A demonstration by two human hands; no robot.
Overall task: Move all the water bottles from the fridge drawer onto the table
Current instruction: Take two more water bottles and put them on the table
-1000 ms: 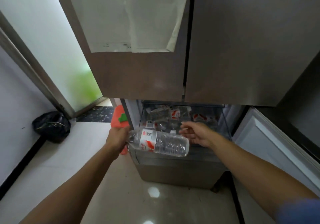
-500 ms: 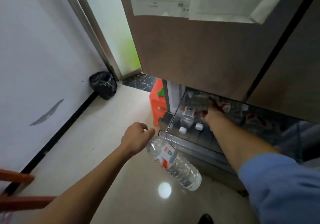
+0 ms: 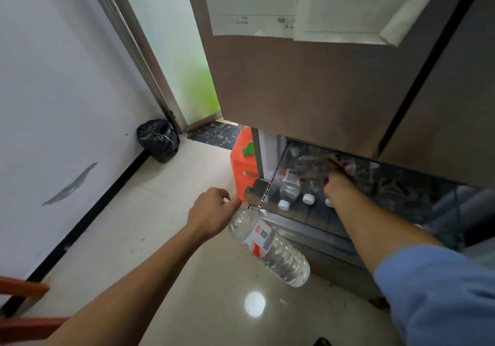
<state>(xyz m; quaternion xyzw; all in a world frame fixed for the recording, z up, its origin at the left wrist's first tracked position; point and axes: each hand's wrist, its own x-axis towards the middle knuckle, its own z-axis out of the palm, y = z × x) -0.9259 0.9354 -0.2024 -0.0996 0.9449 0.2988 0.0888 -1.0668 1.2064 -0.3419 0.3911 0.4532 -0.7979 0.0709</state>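
Note:
My left hand [image 3: 211, 213] is shut on the neck of a clear water bottle [image 3: 270, 246] with a red and white label, which hangs slanting down to the right over the floor, in front of the drawer's left corner. My right hand [image 3: 338, 183] reaches into the open fridge drawer [image 3: 302, 224] among several lying bottles [image 3: 289, 187] with white caps. Its fingers are dark and partly hidden under the fridge door, around a clear bottle [image 3: 312, 162]; whether they grip it is unclear.
The brown fridge doors [image 3: 294, 91] with taped papers hang over the drawer. An orange plastic stool [image 3: 242, 163] stands left of the fridge. A black rubbish bag [image 3: 158, 140] sits in the corner by a glass door. Red bars [image 3: 21, 305] show at the bottom left.
My view swung left and down. My left hand drew its bottle out of the drawer and lowered it over the floor. My right hand went deeper into the drawer.

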